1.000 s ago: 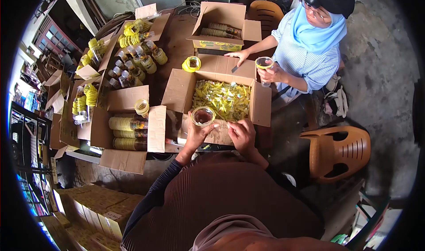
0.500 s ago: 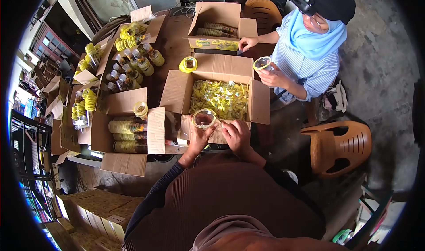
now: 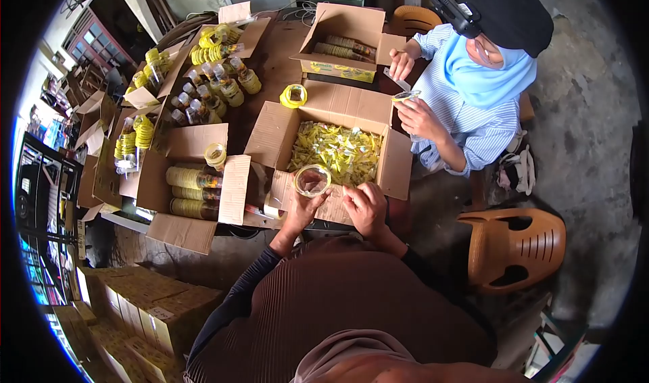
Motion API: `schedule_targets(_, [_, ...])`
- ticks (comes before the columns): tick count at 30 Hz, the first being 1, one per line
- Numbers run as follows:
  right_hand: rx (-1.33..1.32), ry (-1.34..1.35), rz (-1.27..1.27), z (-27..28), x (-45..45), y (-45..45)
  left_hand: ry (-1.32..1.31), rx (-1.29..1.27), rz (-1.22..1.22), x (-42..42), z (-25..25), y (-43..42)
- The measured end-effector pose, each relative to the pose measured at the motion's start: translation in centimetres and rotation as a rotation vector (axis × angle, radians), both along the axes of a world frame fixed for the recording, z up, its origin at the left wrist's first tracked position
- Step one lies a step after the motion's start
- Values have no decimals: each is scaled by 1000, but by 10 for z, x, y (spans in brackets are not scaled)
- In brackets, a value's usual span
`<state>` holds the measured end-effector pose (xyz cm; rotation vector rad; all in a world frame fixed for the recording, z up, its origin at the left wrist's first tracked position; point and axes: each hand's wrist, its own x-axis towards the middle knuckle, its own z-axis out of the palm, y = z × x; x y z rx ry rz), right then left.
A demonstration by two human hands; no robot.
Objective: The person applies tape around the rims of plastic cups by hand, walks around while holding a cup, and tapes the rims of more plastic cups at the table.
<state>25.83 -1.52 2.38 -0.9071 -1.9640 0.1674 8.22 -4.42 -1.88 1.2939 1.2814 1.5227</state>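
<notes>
My left hand (image 3: 302, 212) is closed around a clear plastic cup (image 3: 313, 180) with a pale rim, its mouth tilted up toward me. To the right of the cup, my right hand (image 3: 367, 209) has curled fingers with the thumb and fingertips close together; whatever they may pinch is too small to make out. Both hands are at the near edge of an open cardboard box (image 3: 272, 134). Inside that box lie many small yellow sachets (image 3: 338, 150). A yellow-rimmed stack of cups (image 3: 293, 96) stands at the box's far left corner, and another cup stack (image 3: 215, 154) rests by the left carton.
A carton (image 3: 194, 143) with lying cup stacks is on the left. Behind it stand several filled cup stacks (image 3: 230, 91). A lemon-printed box (image 3: 337, 70) is at the back. Across the table, a co-worker (image 3: 466, 92) holds a cup and a flat strip. An orange chair (image 3: 517, 248) is at right.
My right hand has drawn slightly away from the cup, to the right. The co-worker has raised a hand with a strip toward their cup and tilted the cup. My view has shifted a little.
</notes>
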Motion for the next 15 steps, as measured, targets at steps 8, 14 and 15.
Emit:
schedule_targets(8, [-84,-22,44,-15,11,29,-4,15,-74,24,8,-6])
schedule_targets(14, [94,-98,127,1,45,34,231,-41,97,17,9,2])
schedule_targets(15, [137,-167,161,3,51,37,344,-35,124,17,4,3])
